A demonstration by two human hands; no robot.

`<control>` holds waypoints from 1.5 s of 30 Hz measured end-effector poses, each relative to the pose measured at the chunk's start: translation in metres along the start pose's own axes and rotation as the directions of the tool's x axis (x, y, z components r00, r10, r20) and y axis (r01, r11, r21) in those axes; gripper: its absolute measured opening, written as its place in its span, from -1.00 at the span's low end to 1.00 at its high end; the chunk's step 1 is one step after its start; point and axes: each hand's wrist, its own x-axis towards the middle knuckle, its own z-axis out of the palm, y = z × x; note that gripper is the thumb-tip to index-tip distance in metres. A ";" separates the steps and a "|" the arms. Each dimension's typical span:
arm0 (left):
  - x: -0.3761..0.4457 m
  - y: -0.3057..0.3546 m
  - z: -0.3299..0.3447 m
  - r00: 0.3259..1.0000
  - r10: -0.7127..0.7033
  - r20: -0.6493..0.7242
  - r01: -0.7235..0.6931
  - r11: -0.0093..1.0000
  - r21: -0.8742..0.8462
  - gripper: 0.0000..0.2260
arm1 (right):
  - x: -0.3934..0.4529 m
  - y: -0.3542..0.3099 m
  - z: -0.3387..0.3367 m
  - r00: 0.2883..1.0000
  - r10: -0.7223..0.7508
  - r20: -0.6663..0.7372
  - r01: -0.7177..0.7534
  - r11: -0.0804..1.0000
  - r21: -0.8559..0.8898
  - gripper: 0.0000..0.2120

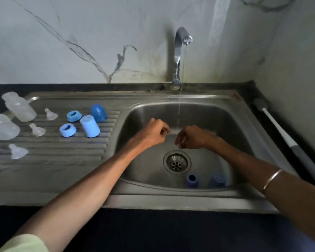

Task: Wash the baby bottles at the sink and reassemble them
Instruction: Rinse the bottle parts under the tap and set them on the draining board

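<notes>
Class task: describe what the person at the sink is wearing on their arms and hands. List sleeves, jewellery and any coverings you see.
Both forearms are bare, and neither the left hand nor the right hand wears a glove. A thin silver-coloured bangle circles the right forearm. A pale yellow-green sleeve shows at the upper left arm. No rings can be made out.

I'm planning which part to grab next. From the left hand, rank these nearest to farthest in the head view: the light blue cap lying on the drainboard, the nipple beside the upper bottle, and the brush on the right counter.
Measured from the left hand:
1. Light blue cap, on the drainboard just left of the basin.
2. Nipple, farther left on the drainboard, beside the upper bottle.
3. Brush, across the basin on the right counter.
</notes>
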 end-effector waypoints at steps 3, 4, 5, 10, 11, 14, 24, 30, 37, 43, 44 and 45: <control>0.007 -0.003 0.009 0.996 0.001 0.088 0.000 1.000 -0.009 -0.75 | 0.002 0.003 0.012 0.989 0.004 0.151 0.010 0.996 -0.093 -0.82; 0.008 -0.004 0.014 0.993 0.002 0.122 0.000 1.000 -0.022 -0.76 | 0.003 0.005 0.016 0.980 0.024 0.195 -0.003 0.994 -0.107 -0.80; 0.009 -0.006 0.017 0.986 -0.001 0.164 0.006 1.000 -0.029 -0.77 | 0.003 0.007 0.021 0.972 0.045 0.231 -0.016 0.992 -0.125 -0.79; 0.013 -0.012 0.026 0.967 -0.031 0.254 0.035 0.999 -0.014 -0.80 | 0.001 0.018 0.033 0.939 0.066 0.337 0.014 0.973 -0.230 -0.71; 0.013 -0.013 0.026 0.967 -0.034 0.252 0.039 0.999 -0.015 -0.80 | 0.001 0.019 0.036 0.929 0.077 0.363 0.013 0.971 -0.239 -0.66; 0.015 -0.014 0.032 0.968 -0.029 0.251 0.030 1.000 0.001 -0.80 | 0.003 0.023 0.045 0.895 0.084 0.438 0.035 0.966 -0.256 -0.55; 0.017 -0.019 0.042 0.962 -0.047 0.270 0.043 0.999 0.022 -0.82 | 0.006 0.029 0.068 0.853 0.098 0.513 0.111 0.925 -0.362 -0.54; 0.017 -0.019 0.043 0.964 -0.044 0.263 0.046 0.999 0.000 -0.82 | 0.009 0.020 0.053 0.876 0.093 0.473 0.043 0.962 -0.270 -0.62; 0.017 -0.013 0.030 0.985 -0.040 0.170 0.050 0.997 -0.054 -0.79 | 0.004 0.003 0.016 0.969 0.045 0.243 -0.007 0.988 -0.156 -0.61; 0.021 -0.012 0.026 0.993 -0.093 0.078 0.105 0.981 -0.164 -0.77 | -0.002 -0.006 -0.015 0.998 0.065 -0.027 -0.061 0.990 0.125 -0.68; 0.022 -0.013 0.024 0.993 -0.100 0.058 0.109 0.977 -0.184 -0.75 | -0.001 -0.005 -0.020 0.991 0.086 -0.099 -0.067 0.980 0.188 -0.71; 0.023 -0.014 0.023 0.993 -0.108 0.041 0.114 0.971 -0.209 -0.72 | 0.000 -0.004 -0.023 0.981 0.113 -0.158 -0.070 0.965 0.254 -0.73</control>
